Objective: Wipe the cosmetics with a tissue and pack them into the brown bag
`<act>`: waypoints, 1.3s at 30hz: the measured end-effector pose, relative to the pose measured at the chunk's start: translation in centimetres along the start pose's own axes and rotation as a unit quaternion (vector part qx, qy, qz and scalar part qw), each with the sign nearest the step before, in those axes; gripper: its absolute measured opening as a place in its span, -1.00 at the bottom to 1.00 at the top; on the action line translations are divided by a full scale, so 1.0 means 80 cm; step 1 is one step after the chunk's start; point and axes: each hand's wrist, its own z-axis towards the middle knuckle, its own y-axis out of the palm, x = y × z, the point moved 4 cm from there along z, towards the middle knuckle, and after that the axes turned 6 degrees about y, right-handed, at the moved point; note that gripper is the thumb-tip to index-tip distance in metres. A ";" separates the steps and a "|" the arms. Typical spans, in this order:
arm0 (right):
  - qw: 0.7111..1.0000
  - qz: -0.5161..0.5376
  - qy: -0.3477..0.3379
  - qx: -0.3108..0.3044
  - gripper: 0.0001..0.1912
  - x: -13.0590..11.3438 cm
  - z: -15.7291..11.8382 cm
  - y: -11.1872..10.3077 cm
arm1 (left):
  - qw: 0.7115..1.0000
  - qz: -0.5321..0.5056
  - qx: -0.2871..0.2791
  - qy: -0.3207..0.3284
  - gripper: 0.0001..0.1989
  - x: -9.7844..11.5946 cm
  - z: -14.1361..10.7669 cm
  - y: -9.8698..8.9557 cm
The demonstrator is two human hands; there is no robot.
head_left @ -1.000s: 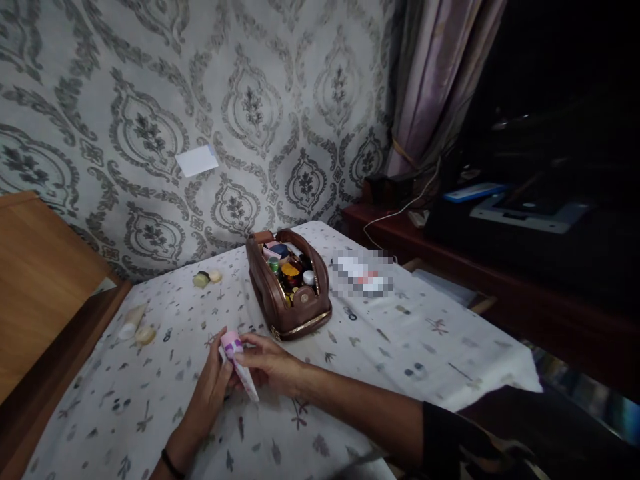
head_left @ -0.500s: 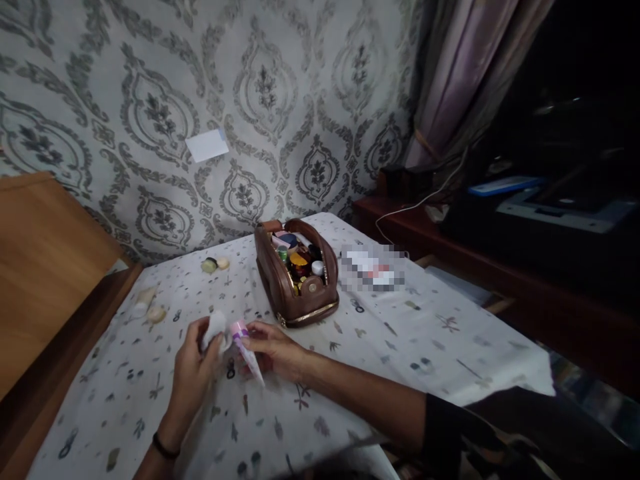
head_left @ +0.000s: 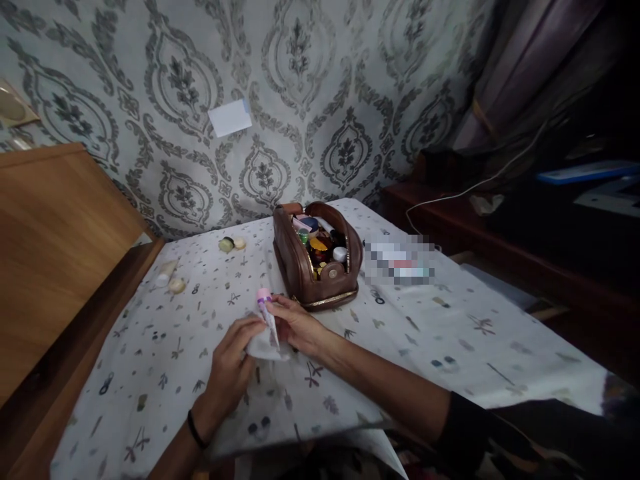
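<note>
A pink-capped squeeze tube (head_left: 267,317) with a purple band is held upright, slightly tilted, in my right hand (head_left: 300,328). My left hand (head_left: 234,357) grips a white wipe (head_left: 266,345), whose cloth lies against the lower part of the tube. The wipe's exact material is hard to make out. Just beyond my hands stands an unzipped brown leather toiletry bag (head_left: 325,290), packed with jars and bottles, among them an amber jar (head_left: 320,249) and a white-lidded container (head_left: 339,255).
On the patterned tablecloth (head_left: 210,400) at left lie a small tube (head_left: 166,273) and a round cream-coloured item (head_left: 177,285). Farther back are a green item (head_left: 226,245) and a pale round one (head_left: 240,244). A wooden panel (head_left: 65,247) borders the left; a blurred-out object sits right of the bag.
My left hand has brought the wipe across to the tube, where they were apart before. The whole view has shifted, so the bag appears farther right.
</note>
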 end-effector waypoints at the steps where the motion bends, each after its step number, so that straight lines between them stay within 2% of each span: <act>1: 1.000 -0.013 0.002 -0.005 -0.46 0.002 -0.001 0.002 | 1.000 0.012 0.020 -0.013 -0.69 -0.001 0.006 -0.005; 4: 0.999 -0.042 -0.003 -0.032 -0.49 0.007 -0.006 0.013 | 0.993 0.041 0.091 -0.068 -0.72 -0.008 0.024 -0.017; 6: 0.999 -0.033 -0.008 -0.039 -0.49 0.009 -0.008 0.017 | 0.990 0.038 0.109 -0.085 -0.76 -0.010 0.029 -0.015; 8: 0.999 -0.006 -0.015 -0.029 -0.45 0.010 -0.006 0.015 | 0.993 0.022 0.093 -0.071 -0.76 -0.006 0.026 -0.004; 12: 0.999 0.030 -0.041 0.013 -0.44 0.005 0.004 0.001 | 1.000 -0.001 0.013 -0.019 -0.63 0.005 0.000 0.020; 16: 0.999 0.025 -0.040 0.015 -0.43 0.002 0.004 -0.003 | 0.999 -0.004 -0.035 -0.003 -0.58 0.002 -0.011 0.021; 20: 0.999 -0.001 -0.008 -0.039 -0.52 0.007 -0.006 0.011 | 0.999 0.031 0.013 -0.037 -0.62 -0.013 0.013 0.000; 22: 0.999 0.005 0.004 -0.043 -0.57 0.011 -0.007 0.015 | 0.996 0.052 0.054 -0.057 -0.65 -0.020 0.025 -0.009; 24: 0.999 0.020 0.007 -0.028 -0.61 0.013 -0.005 0.013 | 0.993 0.061 0.072 -0.068 -0.67 -0.023 0.031 -0.009; 27: 0.999 0.039 -0.002 -0.018 -0.61 0.012 -0.001 0.006 | 0.996 0.067 0.032 -0.052 -0.66 -0.020 0.024 0.008; 30: 0.999 0.032 -0.012 -0.023 -0.56 0.006 -0.001 0.002 | 0.996 0.073 -0.057 -0.007 -0.62 -0.008 0.008 0.029; 33: 1.000 0.007 -0.003 -0.026 -0.51 0.002 -0.004 0.004 | 0.993 0.046 -0.103 0.017 -0.63 0.004 0.005 0.032; 36: 0.999 -0.008 -0.027 -0.045 -0.45 -0.004 -0.008 0.014 | 0.997 -0.009 -0.074 -0.008 -0.71 0.010 0.023 0.013; 39: 0.995 -0.020 -0.076 -0.062 -0.48 -0.019 -0.020 0.025 | 0.993 -0.072 0.005 -0.093 -0.82 0.008 0.053 -0.012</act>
